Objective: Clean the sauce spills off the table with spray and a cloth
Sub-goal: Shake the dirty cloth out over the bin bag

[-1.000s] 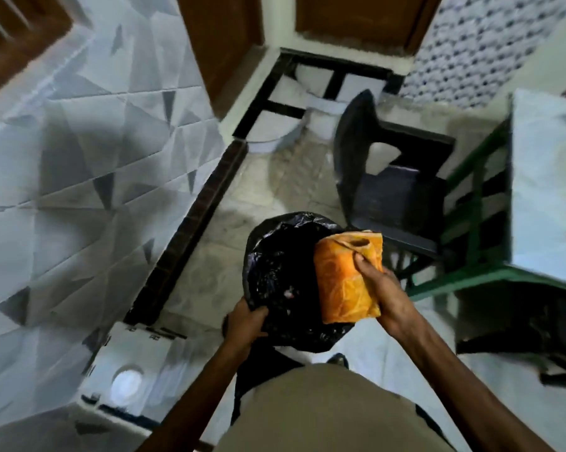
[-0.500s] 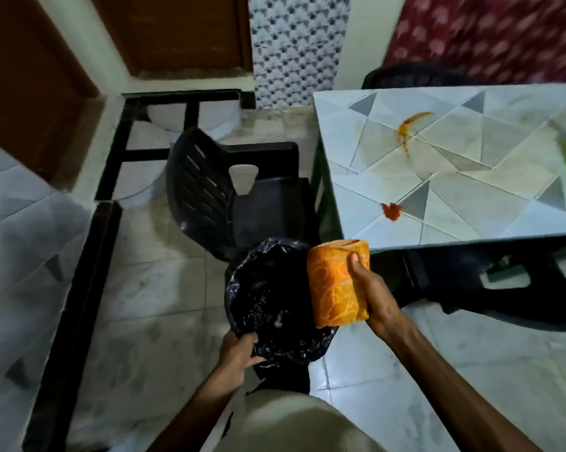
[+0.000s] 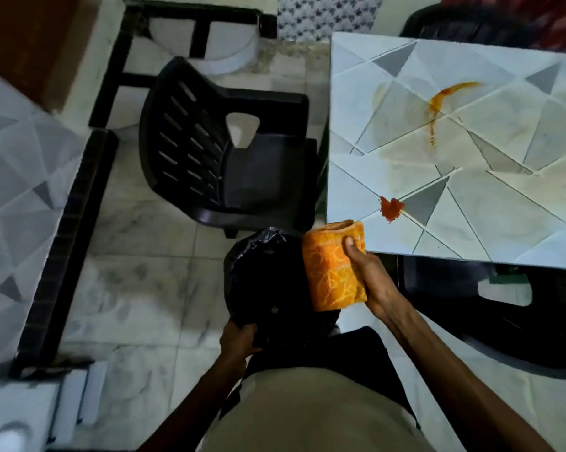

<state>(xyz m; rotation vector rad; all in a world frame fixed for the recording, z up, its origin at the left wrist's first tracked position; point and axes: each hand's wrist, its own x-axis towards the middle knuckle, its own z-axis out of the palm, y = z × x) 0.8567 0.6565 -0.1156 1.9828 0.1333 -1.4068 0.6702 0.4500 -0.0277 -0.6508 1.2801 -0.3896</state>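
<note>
My right hand (image 3: 371, 278) grips a folded orange cloth (image 3: 332, 269), held upright just off the near left corner of the table (image 3: 503, 230). The pale tabletop has a triangle pattern. A red sauce blob (image 3: 391, 208) lies close to that corner and an orange sauce streak (image 3: 441, 102) lies farther back. My left hand (image 3: 239, 340) holds the lower edge of a black plastic bag (image 3: 265, 282), just left of the cloth. No spray bottle is in view.
A black plastic chair (image 3: 229, 151) stands left of the table, facing it. Another dark chair (image 3: 519, 314) sits under the table's near edge, and a third (image 3: 464, 24) behind the table. A tiled surface (image 3: 17, 164) runs along the left. The floor is pale marble tile.
The view has swung right and closer to the table, so the spills now show large. Both hands keep their hold on the cloth and the bag.
</note>
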